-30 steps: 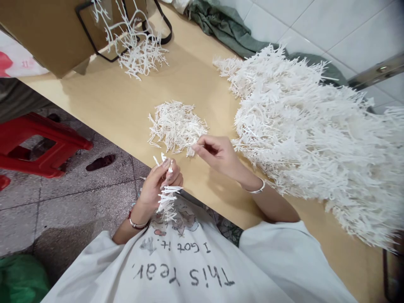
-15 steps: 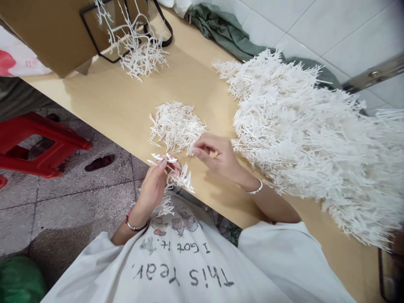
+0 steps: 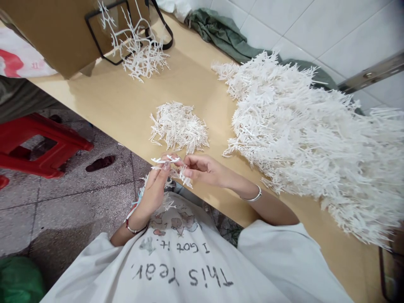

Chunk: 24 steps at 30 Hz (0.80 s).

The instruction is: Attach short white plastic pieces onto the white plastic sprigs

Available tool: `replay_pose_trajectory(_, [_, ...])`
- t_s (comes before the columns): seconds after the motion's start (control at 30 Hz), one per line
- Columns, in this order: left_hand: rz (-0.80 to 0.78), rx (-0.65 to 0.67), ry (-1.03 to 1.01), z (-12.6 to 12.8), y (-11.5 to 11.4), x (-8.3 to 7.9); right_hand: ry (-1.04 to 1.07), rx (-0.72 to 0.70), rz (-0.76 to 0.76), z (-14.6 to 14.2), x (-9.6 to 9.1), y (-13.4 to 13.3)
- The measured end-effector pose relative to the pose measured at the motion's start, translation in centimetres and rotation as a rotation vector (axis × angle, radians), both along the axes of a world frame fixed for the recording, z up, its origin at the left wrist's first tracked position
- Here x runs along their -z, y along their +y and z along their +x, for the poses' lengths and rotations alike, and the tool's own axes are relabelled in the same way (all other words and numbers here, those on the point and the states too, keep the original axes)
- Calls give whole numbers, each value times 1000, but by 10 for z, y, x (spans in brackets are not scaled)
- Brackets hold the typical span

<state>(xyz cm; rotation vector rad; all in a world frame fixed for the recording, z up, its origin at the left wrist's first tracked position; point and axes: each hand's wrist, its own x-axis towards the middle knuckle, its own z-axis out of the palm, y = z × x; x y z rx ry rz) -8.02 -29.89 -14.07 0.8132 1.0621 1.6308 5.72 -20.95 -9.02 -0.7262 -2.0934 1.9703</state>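
Near the table's front edge, my left hand (image 3: 153, 191) is closed round a white branched plastic piece (image 3: 166, 160), whose thin twigs stick out past the thumb and fingers. My right hand (image 3: 210, 170) has come up beside it, thumb and fingers pinched on the twigs (image 3: 186, 179) at the piece's right side. The exact fingertip contact is partly hidden. More white twigs hang below the left hand, over the shirt. Just beyond both hands, a small pile of short white plastic sticks (image 3: 179, 126) lies on the table.
A large heap of white branched pieces (image 3: 303, 139) covers the table's right side. Bigger branching frames (image 3: 143, 57) lean by a cardboard box (image 3: 50, 33) and black metal stand at the back left. Green cloth (image 3: 217, 33) lies along the tiled wall. A red stool (image 3: 41, 145) stands left.
My right hand has moved from the edge of the small stick pile, down and left, to the piece in my left hand. The left hand has barely moved.
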Motion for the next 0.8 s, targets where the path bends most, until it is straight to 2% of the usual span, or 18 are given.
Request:
replay_pose_trajectory(0.17, [-37, 27, 4, 1, -2, 7, 1, -60, 60, -2, 6, 1])
replay_pose_trajectory(0.3, [-120, 16, -80, 1, -2, 8, 44, 25, -16, 1, 0, 2])
replay_pose_trajectory(0.37, [-145, 85, -151, 0, -1, 6, 67, 92, -98, 2, -4, 2])
replay_pose_trajectory(0.43, [-166, 208, -215, -2, 0, 4, 100, 132, -167, 2, -5, 2])
replay_pose_trajectory(0.5, [-184, 311, -247, -2, 2, 2, 136, 143, -175, 2, -5, 2])
replay_pose_trajectory(0.57, [-186, 329, -246, -2, 3, 1, 162, 139, -114, 1, -3, 2])
replay_pose_trajectory(0.73, [-114, 198, -151, 5, 3, 2, 153, 122, 201, 0, 3, 0])
replay_pose_trajectory(0.8, [-101, 200, -134, 6, 3, 3, 133, 108, 247, 1, 5, -1])
